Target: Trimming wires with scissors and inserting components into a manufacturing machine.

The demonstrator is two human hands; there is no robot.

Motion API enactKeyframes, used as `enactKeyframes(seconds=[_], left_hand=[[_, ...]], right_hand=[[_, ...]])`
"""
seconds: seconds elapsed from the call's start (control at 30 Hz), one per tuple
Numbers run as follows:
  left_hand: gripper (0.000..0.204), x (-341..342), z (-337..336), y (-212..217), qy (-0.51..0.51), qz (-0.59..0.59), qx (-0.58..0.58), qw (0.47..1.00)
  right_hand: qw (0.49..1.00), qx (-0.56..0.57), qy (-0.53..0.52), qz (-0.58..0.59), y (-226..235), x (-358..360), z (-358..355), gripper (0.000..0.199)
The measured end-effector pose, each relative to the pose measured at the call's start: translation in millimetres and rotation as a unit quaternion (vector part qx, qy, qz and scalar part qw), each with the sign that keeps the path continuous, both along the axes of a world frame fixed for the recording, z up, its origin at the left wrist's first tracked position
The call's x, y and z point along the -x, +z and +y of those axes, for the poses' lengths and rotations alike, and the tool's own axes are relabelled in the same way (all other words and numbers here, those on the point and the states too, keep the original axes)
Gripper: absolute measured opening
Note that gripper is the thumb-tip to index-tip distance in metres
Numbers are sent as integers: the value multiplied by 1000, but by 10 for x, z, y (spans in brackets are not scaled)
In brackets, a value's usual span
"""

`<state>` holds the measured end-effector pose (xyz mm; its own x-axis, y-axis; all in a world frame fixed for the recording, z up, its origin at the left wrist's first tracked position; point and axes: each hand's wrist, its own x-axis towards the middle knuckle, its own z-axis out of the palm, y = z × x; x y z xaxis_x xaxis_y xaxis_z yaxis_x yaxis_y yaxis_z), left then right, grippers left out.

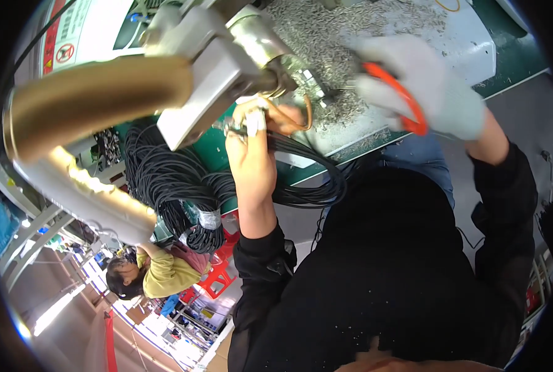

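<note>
My left hand, bare with white tape on its fingertips, pinches the ends of several thin black cables under a grey metal machine head. The cables run down from my fingers into a big black bundle. My right hand wears a white knit glove and grips a tool with orange handles, whose tip points left toward the cable ends. Both hands are over a green bench mat.
Small grey wire scraps litter a white tray on the bench. A brass-coloured lamp arm crosses the upper left. A taped cable coil hangs off the bench edge. Another person in a yellow top sits at lower left, near a red stool.
</note>
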<state>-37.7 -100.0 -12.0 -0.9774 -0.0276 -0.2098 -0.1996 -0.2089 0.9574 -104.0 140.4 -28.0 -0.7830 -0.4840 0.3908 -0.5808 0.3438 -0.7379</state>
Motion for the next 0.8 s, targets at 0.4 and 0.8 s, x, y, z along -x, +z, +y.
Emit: enactKeyframes(seconds=[0.4,0.8], left_hand=[[20,-433,391,208,-330,117,187,918],[25,-564,457,282,-268,311,250,877]], right_hand=[[988,9,83,-130,545,-591,-75,15],[774,115,243,-573,411,-712,310,23]])
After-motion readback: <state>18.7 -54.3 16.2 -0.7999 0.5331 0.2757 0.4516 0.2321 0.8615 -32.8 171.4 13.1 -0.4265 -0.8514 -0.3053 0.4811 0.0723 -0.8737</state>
